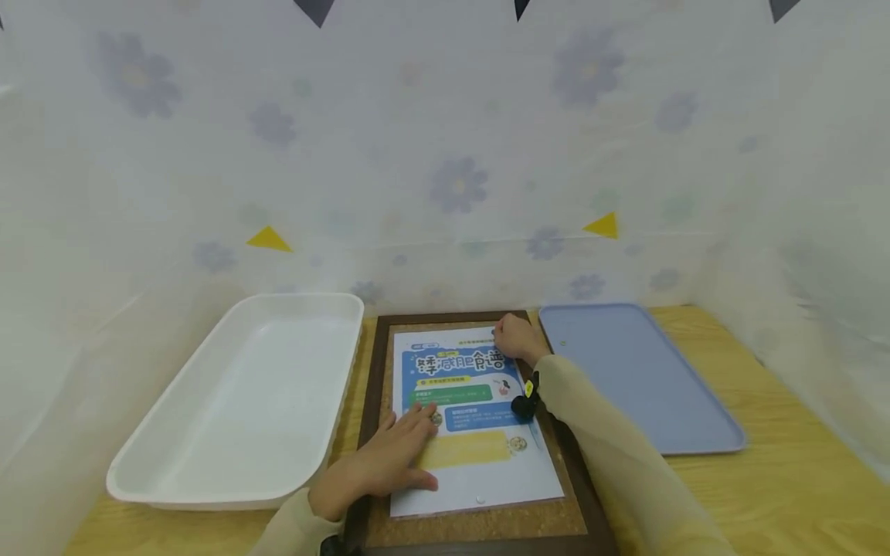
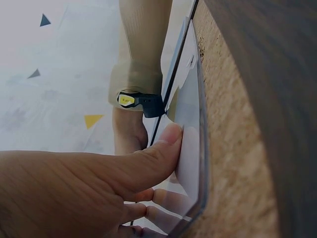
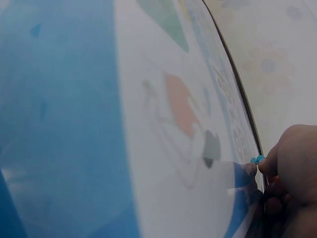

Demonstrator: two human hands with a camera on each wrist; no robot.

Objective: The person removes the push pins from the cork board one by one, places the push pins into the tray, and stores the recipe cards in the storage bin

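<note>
A glossy printed sheet (image 1: 487, 479) in blue, white and yellow lies on a cork board (image 1: 473, 529) with a dark wooden frame. My left hand (image 1: 392, 455) rests on the sheet's left side with its fingers spread; in the left wrist view the thumb (image 2: 153, 161) touches the glossy surface. At the sheet's top right corner, my right hand (image 1: 520, 338) pinches a small blue push pin (image 3: 260, 159) against the sheet. Whether the pin's tip has gone into the cork is hidden.
To the left stands a deep white tray (image 1: 239, 401). A flat light-blue tray (image 1: 626, 371) lies right of the board, partly under my right sleeve (image 1: 612, 440). A small pale round thing (image 1: 480, 500) sits at the sheet's bottom edge. Behind the wooden table (image 1: 786, 432) hangs a flowered curtain (image 1: 445, 255).
</note>
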